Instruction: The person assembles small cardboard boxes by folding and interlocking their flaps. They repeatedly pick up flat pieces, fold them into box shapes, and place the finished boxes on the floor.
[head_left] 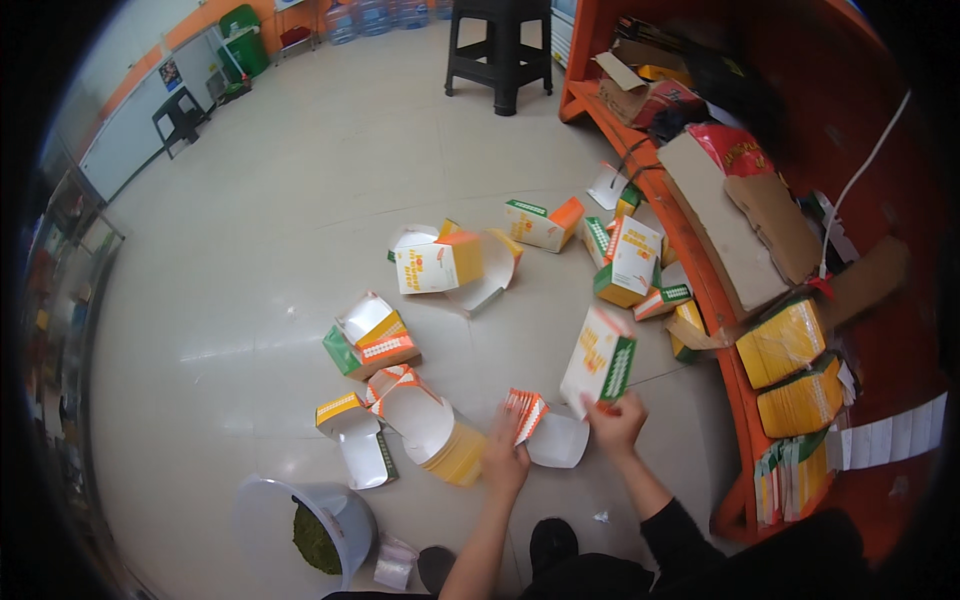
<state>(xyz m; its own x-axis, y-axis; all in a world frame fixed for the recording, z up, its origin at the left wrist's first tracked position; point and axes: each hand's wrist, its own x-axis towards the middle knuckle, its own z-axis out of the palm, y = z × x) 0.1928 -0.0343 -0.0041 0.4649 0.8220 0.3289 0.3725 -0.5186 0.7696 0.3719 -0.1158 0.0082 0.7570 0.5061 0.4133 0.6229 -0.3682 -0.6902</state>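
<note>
My right hand (617, 421) pinches the lower end of a white paper food box (592, 362) with a green patterned side and yellow print, held tilted above the floor. Close by on the left, my left hand (506, 462) is closed at the side of a nested stack of open food boxes (558, 440), orange patterned at the edges and white inside. Just left of that hand lies a longer nested stack of yellow food boxes (455, 452), its white inside facing up. An open food box (357, 447) with a white inside rests beside it.
More food boxes (428, 268) lie farther off, with a pile (632, 255) by the orange shelf (715, 300). The shelf carries flattened cardboard (725, 230) and wrapped yellow bundles (780, 343). A pale bucket (350, 520) of green stuff stands lower left; a black stool (498, 50) stands far off.
</note>
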